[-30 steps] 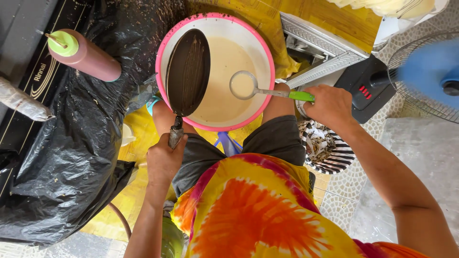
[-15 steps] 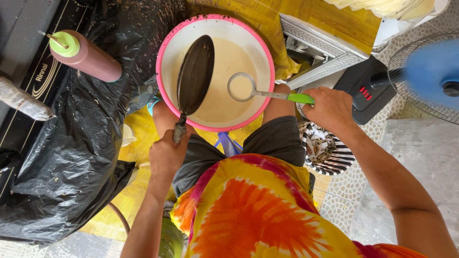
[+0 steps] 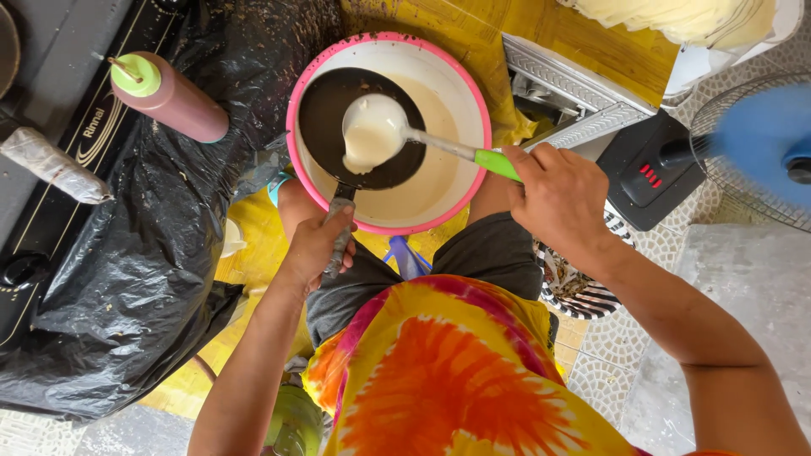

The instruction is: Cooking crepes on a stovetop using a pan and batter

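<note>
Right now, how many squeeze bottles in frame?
1. A pink squeeze bottle with a green cap lies tilted on the black plastic sheet, left of the pink-rimmed bowl. Others may sit outside the frame.

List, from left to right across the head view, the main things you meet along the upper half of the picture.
Pink squeeze bottle with a green cap → crumpled black plastic sheet → round pink-rimmed bowl of pale batter → right hand gripping the green-handled ladle → blue fan behind a wire guard.
</note>
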